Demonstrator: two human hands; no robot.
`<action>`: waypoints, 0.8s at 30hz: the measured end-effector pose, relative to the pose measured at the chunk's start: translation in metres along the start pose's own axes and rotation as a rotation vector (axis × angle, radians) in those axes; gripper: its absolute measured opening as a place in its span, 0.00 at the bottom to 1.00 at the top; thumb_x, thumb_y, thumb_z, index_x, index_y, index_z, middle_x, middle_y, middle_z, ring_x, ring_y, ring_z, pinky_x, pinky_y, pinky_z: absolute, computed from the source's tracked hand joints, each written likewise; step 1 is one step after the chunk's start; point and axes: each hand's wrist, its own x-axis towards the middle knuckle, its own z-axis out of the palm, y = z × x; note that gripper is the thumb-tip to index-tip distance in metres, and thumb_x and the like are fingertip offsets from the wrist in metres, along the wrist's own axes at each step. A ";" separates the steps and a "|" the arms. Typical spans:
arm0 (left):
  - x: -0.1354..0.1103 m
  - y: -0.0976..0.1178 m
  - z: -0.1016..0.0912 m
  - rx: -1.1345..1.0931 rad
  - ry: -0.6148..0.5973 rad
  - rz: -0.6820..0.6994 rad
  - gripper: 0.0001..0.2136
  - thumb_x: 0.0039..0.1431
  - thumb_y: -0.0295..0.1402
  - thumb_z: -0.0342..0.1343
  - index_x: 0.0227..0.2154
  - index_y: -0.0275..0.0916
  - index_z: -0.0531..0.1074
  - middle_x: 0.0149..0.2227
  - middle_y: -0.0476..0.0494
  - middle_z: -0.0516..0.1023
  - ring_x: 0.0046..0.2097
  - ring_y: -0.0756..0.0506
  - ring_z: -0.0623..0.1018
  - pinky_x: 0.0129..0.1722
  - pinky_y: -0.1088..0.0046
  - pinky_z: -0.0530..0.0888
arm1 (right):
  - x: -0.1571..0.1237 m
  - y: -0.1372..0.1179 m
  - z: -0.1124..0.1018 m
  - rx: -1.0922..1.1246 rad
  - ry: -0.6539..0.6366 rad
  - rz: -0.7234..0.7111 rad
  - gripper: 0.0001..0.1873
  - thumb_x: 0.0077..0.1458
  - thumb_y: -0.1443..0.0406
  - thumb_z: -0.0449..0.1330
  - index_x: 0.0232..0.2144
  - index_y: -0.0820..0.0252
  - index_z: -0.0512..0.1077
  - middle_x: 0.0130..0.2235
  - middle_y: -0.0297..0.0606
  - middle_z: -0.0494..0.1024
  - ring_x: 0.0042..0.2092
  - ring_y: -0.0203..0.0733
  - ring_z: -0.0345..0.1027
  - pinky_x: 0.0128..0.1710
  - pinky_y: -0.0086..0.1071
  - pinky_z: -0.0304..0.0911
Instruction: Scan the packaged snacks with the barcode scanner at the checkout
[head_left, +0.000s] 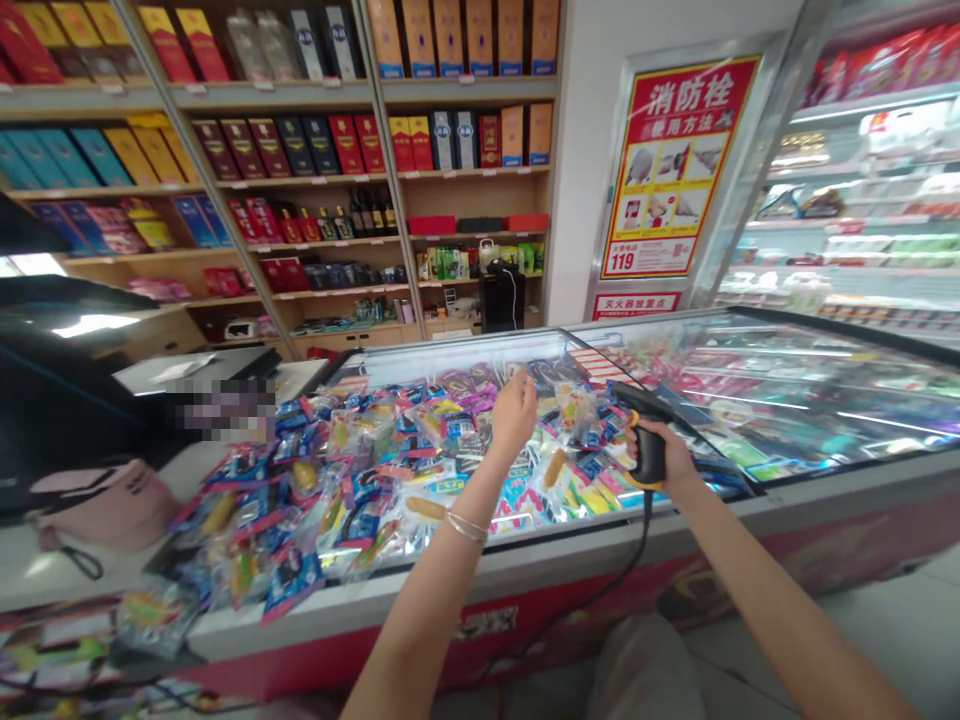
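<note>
In my right hand (675, 455) is a black and yellow barcode scanner (649, 455), held upright by its grip, its head turned toward the left. A black cord runs down from it along the freezer's front. My left hand (516, 408) is stretched over the middle of the chest freezer (570, 545), fingers curled together; whatever they may pinch is hidden. Below and around it lie many wrapped packages, among them blue packets (459, 425) and a corn cob in clear wrap (555, 468). More corn packs (244, 570) are heaped at the freezer's left end.
A sliding glass lid (810, 400) covers the freezer's right part. To the left stand a counter with a pink bag (112, 505) and a dark, blurred machine (52, 400). Shelves of boxed bottles (300, 145) line the back wall, and a lit display cooler (862, 220) is at right.
</note>
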 end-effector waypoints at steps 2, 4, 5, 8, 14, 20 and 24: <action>0.007 -0.013 -0.035 0.035 0.059 -0.003 0.23 0.66 0.38 0.36 0.56 0.35 0.67 0.56 0.38 0.73 0.58 0.43 0.71 0.59 0.66 0.64 | 0.006 0.002 0.027 0.016 -0.067 -0.014 0.09 0.42 0.61 0.62 0.24 0.58 0.67 0.20 0.31 0.66 0.19 0.32 0.59 0.15 0.25 0.57; 0.013 -0.034 -0.071 0.087 0.122 -0.038 0.23 0.66 0.38 0.36 0.55 0.34 0.68 0.54 0.38 0.74 0.57 0.42 0.71 0.58 0.64 0.64 | 0.011 0.008 0.059 0.036 -0.147 -0.033 0.08 0.42 0.61 0.62 0.25 0.58 0.67 0.20 0.31 0.66 0.19 0.32 0.59 0.16 0.25 0.58; 0.016 -0.047 -0.089 0.119 0.151 -0.066 0.22 0.66 0.38 0.36 0.54 0.34 0.69 0.54 0.37 0.75 0.57 0.41 0.71 0.58 0.64 0.64 | 0.013 0.013 0.077 0.043 -0.193 -0.034 0.08 0.43 0.61 0.62 0.26 0.58 0.67 0.20 0.30 0.66 0.19 0.32 0.58 0.16 0.25 0.58; 0.020 -0.092 -0.141 0.225 0.235 -0.199 0.20 0.65 0.37 0.40 0.51 0.35 0.70 0.52 0.36 0.76 0.55 0.40 0.72 0.56 0.61 0.66 | 0.018 0.033 0.127 0.074 -0.319 -0.009 0.08 0.44 0.62 0.61 0.28 0.58 0.68 0.20 0.30 0.66 0.19 0.32 0.57 0.15 0.25 0.57; 0.007 -0.173 -0.216 0.397 0.445 -0.407 0.16 0.59 0.34 0.48 0.47 0.37 0.71 0.47 0.37 0.77 0.50 0.40 0.75 0.51 0.63 0.69 | 0.028 0.085 0.208 0.022 -0.518 0.206 0.12 0.44 0.57 0.61 0.20 0.59 0.67 0.17 0.32 0.66 0.18 0.32 0.57 0.16 0.25 0.57; -0.012 -0.204 -0.227 0.563 0.483 -0.342 0.16 0.56 0.30 0.50 0.48 0.34 0.69 0.49 0.35 0.74 0.49 0.39 0.75 0.49 0.64 0.70 | 0.026 0.130 0.242 -0.017 -0.519 0.322 0.12 0.43 0.58 0.61 0.20 0.60 0.68 0.17 0.32 0.68 0.17 0.31 0.58 0.17 0.26 0.58; -0.018 -0.203 -0.223 0.735 0.457 -0.338 0.18 0.56 0.29 0.49 0.50 0.34 0.67 0.49 0.32 0.72 0.49 0.38 0.73 0.48 0.63 0.70 | 0.015 0.141 0.236 -0.058 -0.511 0.352 0.11 0.42 0.58 0.62 0.21 0.61 0.69 0.17 0.32 0.68 0.17 0.32 0.59 0.17 0.26 0.58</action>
